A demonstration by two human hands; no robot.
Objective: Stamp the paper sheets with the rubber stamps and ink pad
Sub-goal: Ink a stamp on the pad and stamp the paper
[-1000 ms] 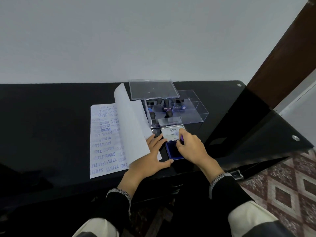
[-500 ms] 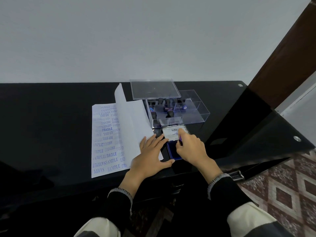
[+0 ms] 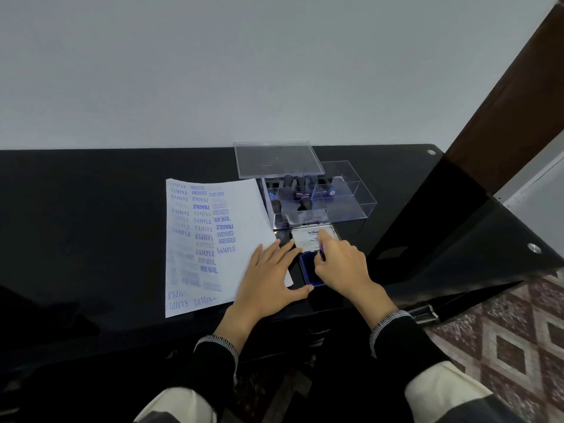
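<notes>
1. Our left hand (image 3: 268,274) lies flat, fingers straight, pinning the white stamped paper sheet (image 3: 213,239) to the glossy black worktop (image 3: 91,224).
2. Our right hand (image 3: 341,264) curls round a small purple-tipped rubber stamp (image 3: 322,248), over the open blue ink pad (image 3: 311,271).
3. We'd press squarely and ink evenly.

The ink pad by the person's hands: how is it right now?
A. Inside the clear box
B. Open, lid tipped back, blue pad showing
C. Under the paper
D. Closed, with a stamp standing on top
B: the ink pad lies open on the table with its labelled lid tipped back and the blue pad exposed, the right hand over it, holding a small purple-tipped thing.
</notes>
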